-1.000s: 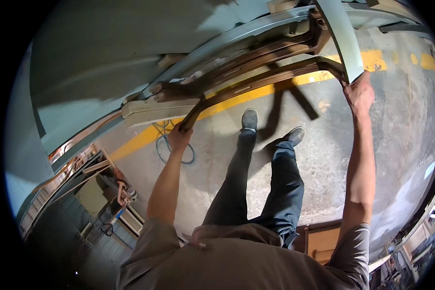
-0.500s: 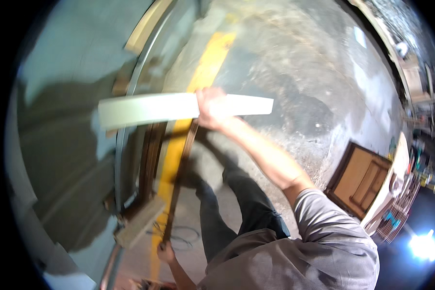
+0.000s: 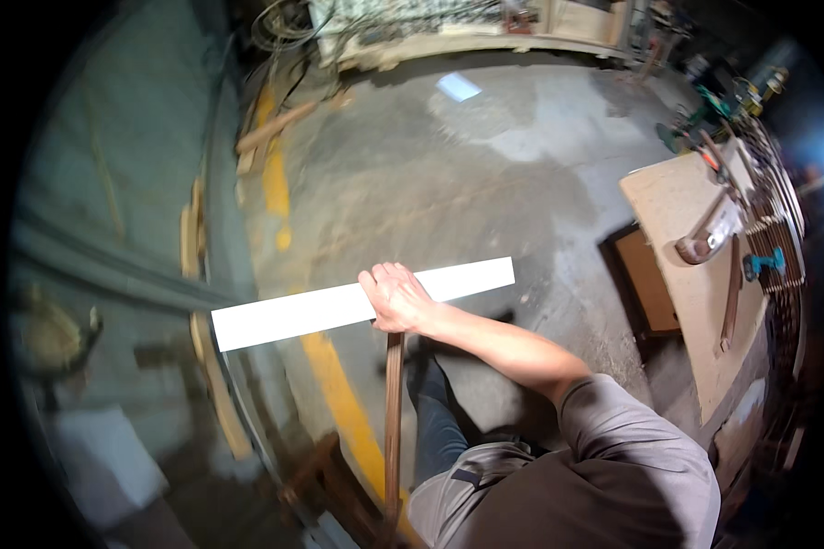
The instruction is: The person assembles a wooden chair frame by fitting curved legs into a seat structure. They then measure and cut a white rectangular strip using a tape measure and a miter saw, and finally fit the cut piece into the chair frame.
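My right hand is closed round the middle of a long white board, its fingers over the far edge. The board lies crosswise in front of me, its left end slightly nearer. From beneath that hand a slim brown wooden strip runs down toward the lower edge of the picture. Whether the right hand also grips the strip's top end, I cannot tell. My left hand is out of sight.
A bench with a pale top stands at the right, bearing a teal power tool and wooden pieces. Loose timber lies at the far left near a yellow floor line. A white sheet is on the floor ahead.
The view has swung to the right, bringing more of the bench in. White board and right hand now sit lower in the picture. My left hand, earlier on the strip's near end, has left the view.
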The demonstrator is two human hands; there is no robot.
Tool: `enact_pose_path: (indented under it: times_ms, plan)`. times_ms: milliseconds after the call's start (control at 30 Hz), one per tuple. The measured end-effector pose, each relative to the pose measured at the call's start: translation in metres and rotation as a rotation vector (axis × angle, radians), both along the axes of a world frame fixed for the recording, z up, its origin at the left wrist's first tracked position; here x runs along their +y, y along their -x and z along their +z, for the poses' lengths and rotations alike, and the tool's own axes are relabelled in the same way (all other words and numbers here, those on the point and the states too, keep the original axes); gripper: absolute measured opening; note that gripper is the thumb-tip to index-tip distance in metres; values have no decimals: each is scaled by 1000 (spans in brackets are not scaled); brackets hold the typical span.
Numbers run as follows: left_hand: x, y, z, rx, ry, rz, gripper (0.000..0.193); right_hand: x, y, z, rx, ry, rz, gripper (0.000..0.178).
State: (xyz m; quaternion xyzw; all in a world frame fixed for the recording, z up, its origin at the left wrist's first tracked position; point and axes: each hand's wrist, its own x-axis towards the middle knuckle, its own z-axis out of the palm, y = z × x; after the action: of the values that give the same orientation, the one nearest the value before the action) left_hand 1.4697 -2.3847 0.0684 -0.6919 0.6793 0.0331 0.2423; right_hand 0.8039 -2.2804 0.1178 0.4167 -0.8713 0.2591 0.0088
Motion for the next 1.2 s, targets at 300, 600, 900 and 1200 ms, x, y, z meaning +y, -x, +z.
enact_pose_path:
  times_ms: [300,600,900,1200]
  plan:
    - [-124,466,63,320,69,-401,57,171,275,92,13,-79,-506,52]
    - [-57,918,150,731,429,-870,32,369,554,106,17,94,-924,57]
    - [115,1344,196,821,199,-1065,29,583,835,120,-33,-65,-1249,60]
    - [333,1736,143,864,-61,-1215,32,818,1062,110,89,-141,-1476,54]
